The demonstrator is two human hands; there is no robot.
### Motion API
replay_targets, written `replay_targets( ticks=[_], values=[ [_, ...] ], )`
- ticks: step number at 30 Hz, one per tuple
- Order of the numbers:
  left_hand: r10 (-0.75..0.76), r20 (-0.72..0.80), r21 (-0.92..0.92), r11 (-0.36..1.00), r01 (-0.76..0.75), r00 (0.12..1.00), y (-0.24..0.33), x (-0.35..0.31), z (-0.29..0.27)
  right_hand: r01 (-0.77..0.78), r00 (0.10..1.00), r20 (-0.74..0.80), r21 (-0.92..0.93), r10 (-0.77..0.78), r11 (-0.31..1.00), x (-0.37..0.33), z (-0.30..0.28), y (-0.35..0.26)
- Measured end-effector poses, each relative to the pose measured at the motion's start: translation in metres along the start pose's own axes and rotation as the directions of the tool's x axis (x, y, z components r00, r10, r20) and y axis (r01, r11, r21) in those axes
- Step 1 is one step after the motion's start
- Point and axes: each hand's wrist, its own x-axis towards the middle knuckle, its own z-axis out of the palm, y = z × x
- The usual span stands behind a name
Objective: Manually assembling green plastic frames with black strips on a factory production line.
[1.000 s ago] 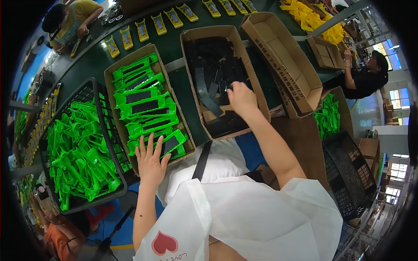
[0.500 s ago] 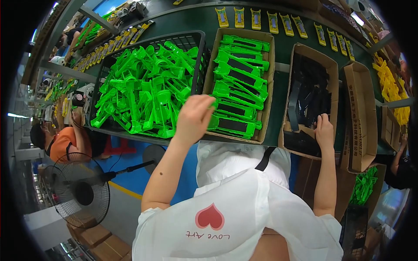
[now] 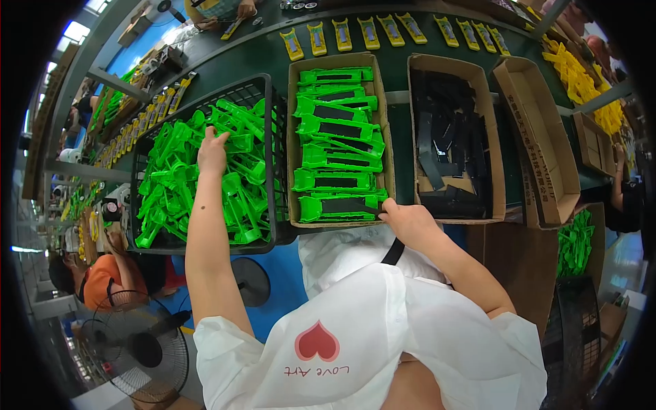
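Working at a dark green surface [image 3: 256, 51], the left hand [image 3: 213, 156] in a black basket [image 3: 275, 178], the right hand [image 3: 411, 224] at the near end of a cardboard box [image 3: 388, 150].
The basket holds a jumbled heap of green pieces [image 3: 174, 188]; the cardboard box beside it holds more in a column, and a second box [image 3: 494, 164] to its right holds loose black strips [image 3: 451, 130]. The nearest green piece [image 3: 306, 209] lies across the cardboard box: probably light, stiff, smooth plastic, best taken by its edges. The left hand is on the heap, thumb and forefinger apart; whether it grips anything cannot be told. The right hand pinches the right end of the thin dark strip [image 3: 348, 206] over that piece; it looks light and bendy, suiting a fingertip hold.
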Motion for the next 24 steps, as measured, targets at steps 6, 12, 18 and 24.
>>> replay_targets(
  ticks=[6, 12, 18, 24],
  values=[
    [0.303, -0.453, -0.026, 0.935, -0.353, 0.838, 0.002, 0.009, -0.031, -0.143, 0.962, 0.229, -0.042, 0.149, 0.989, -0.017, -0.021, 0.003],
    [-0.375, -0.003, -0.968, 0.233, 0.091, 0.927, 0.079, -0.025, -0.072, -0.300, 0.926, 0.149, 0.849, 0.347, 0.435, -0.005, -0.045, 0.010],
    [0.460, 0.604, -0.500, -0.418, 0.759, 0.651, 0.153, -0.066, -0.075, -0.250, 0.930, 0.163, 0.938, 0.330, 0.241, 0.002, -0.055, 0.005],
    [0.481, 0.565, -0.596, -0.325, 0.734, 0.671, 0.170, -0.103, -0.070, -0.271, 0.930, 0.153, 0.898, 0.334, 0.346, -0.008, -0.061, 0.003]
  ],
)
